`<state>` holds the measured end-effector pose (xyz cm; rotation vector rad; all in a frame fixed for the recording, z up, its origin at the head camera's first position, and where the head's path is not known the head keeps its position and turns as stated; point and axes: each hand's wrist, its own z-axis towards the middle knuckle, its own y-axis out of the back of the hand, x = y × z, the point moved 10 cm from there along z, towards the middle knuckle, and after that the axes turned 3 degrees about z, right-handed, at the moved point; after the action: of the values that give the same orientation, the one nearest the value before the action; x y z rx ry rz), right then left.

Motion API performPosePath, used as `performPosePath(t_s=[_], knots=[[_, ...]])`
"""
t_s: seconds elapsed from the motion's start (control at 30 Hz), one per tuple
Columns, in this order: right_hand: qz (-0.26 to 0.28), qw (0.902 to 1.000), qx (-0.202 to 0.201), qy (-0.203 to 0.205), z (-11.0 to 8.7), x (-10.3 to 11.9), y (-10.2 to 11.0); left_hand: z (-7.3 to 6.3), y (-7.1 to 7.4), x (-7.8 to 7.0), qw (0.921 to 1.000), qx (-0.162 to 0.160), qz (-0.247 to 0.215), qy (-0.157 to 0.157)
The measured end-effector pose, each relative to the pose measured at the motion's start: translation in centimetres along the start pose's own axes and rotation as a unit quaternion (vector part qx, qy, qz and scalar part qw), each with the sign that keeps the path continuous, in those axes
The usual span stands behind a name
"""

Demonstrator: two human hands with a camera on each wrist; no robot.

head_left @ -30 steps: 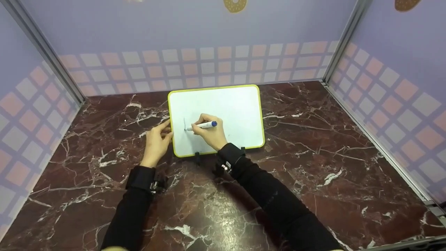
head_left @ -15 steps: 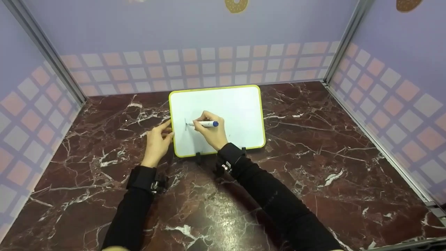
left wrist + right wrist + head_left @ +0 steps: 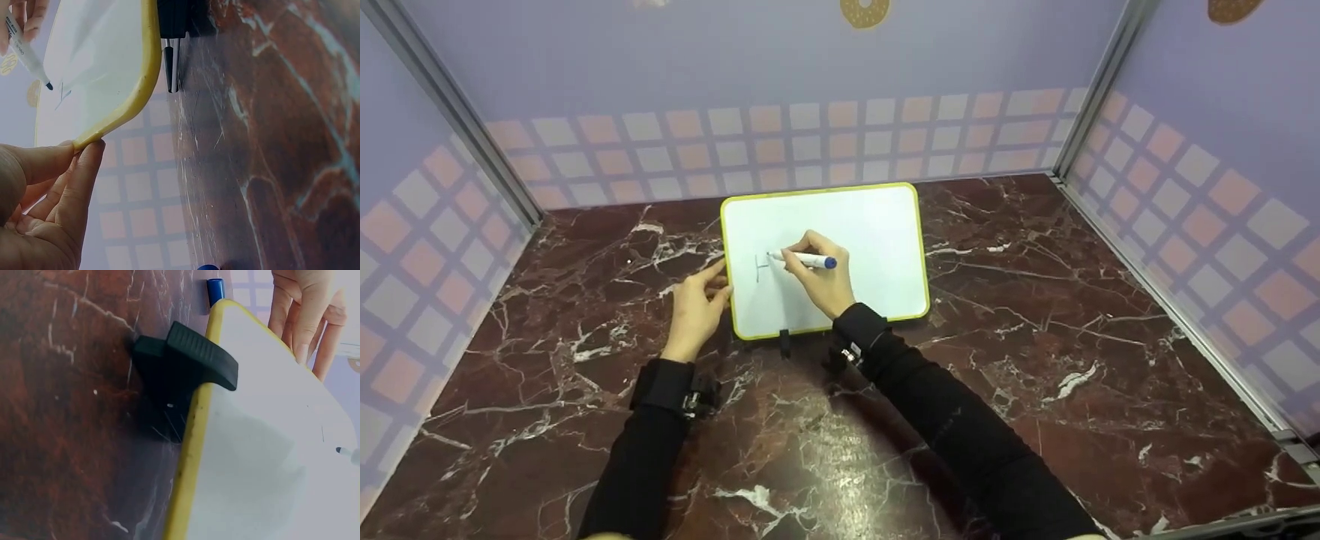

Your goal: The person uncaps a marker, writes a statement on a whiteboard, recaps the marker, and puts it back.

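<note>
Right fingers [image 3: 804,241], marker [image 3: 815,260] pinched between, whiteboard [image 3: 877,232] behind

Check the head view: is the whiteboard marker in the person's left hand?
No, the right hand grips the whiteboard marker, while the left hand holds the whiteboard at its edge.

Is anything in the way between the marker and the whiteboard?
Nothing visible stands between the marker and the whiteboard; a black clip laps over the board's bottom edge only, away from the marker.
</note>
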<state>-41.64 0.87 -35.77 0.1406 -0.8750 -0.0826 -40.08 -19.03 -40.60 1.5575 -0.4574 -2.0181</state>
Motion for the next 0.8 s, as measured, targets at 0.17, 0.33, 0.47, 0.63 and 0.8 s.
performPosePath(t_s=[0.17,0.33,0.47,0.63,0.8], knots=[[0.001,1.0,0.009,-0.001,0.1,0.0,-0.1,-0.1,0.2,-0.1,1.0,-0.004,0.0,-0.001],[0.014,0.9993,0.035,0.007,-0.5,0.1,-0.3,0.0,0.1,-0.1,1.0,-0.004,0.006,0.0],[0.02,0.9987,0.047,-0.001,-0.8,0.0,-0.4,0.1,0.2,-0.2,0.9999,-0.01,0.011,-0.001],[0.025,0.999,0.036,-0.008,-0.9,0.0,-0.1,0.0,0.1,-0.1,1.0,-0.006,-0.006,0.002],[0.02,0.9998,0.009,0.001,-0.8,0.0,0.6,0.0,0.2,0.0,0.9999,-0.008,-0.013,0.001]])
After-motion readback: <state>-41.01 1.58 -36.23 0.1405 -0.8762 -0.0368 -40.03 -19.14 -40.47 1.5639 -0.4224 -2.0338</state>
